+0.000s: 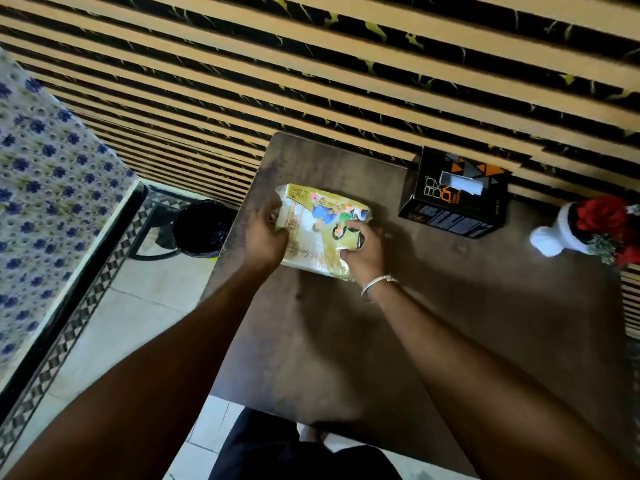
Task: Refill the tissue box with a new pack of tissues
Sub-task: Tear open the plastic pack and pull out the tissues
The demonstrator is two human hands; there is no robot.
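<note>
Both hands, left (265,237) and right (363,251), clasp the sealed pack (320,230) lying on the table (450,323), well apart from the box (453,194), so opening seems underway, and tearing the wrapper likely comes next.

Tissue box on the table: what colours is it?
Black tissue box with orange triangles, head view.

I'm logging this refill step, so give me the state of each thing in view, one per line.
Tissue pack: sealed, flat on the table, held at both ends.
Tissue box: on the table, apart from the pack, a tissue showing in its slot.
Left hand: gripping the pack's left end.
Right hand: gripping its right end.
Bin: on the floor, black liner.
</note>
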